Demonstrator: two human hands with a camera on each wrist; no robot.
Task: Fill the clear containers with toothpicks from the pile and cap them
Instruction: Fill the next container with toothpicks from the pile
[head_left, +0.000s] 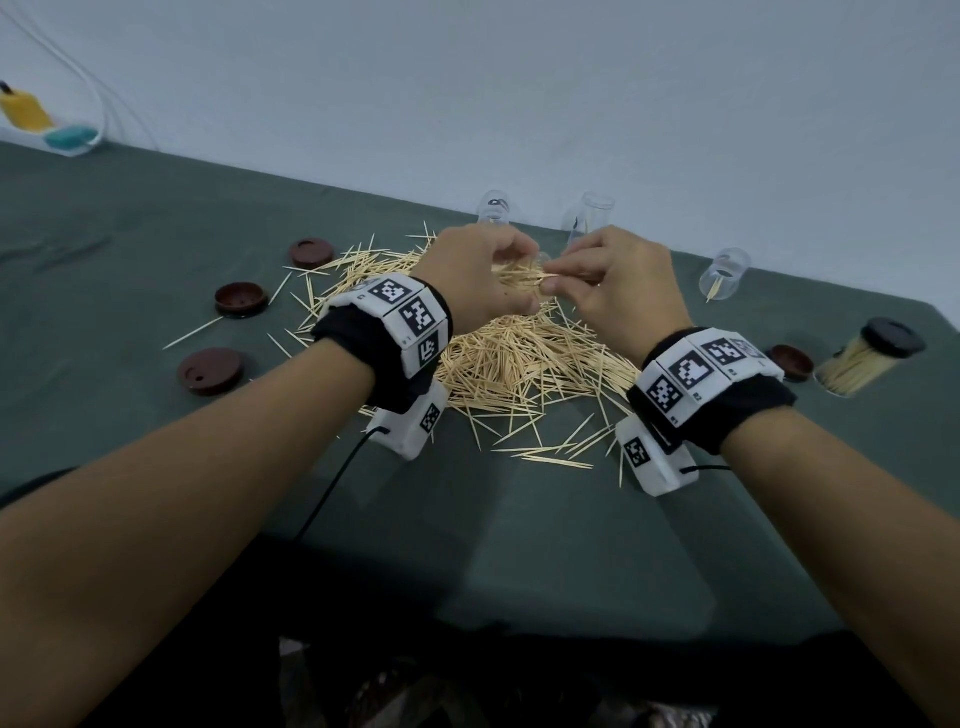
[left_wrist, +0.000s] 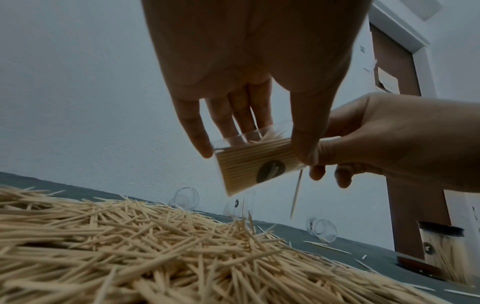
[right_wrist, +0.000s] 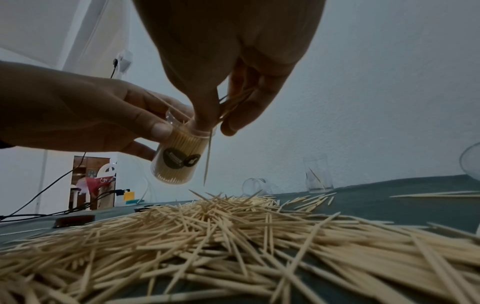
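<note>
My left hand grips a clear container packed with toothpicks and tilts its open mouth to the right, above the pile. The container carries a dark round label. At that mouth my right hand pinches a small bunch of toothpicks between thumb and fingers. One loose toothpick hangs point down beside the rim, over the pile. In the head view both hands meet above the far side of the pile, the right hand touching the left.
Three empty clear containers stand or lie along the far edge: one lying, one upright, one lying right. A filled, capped container stands far right. Brown caps lie on the green cloth.
</note>
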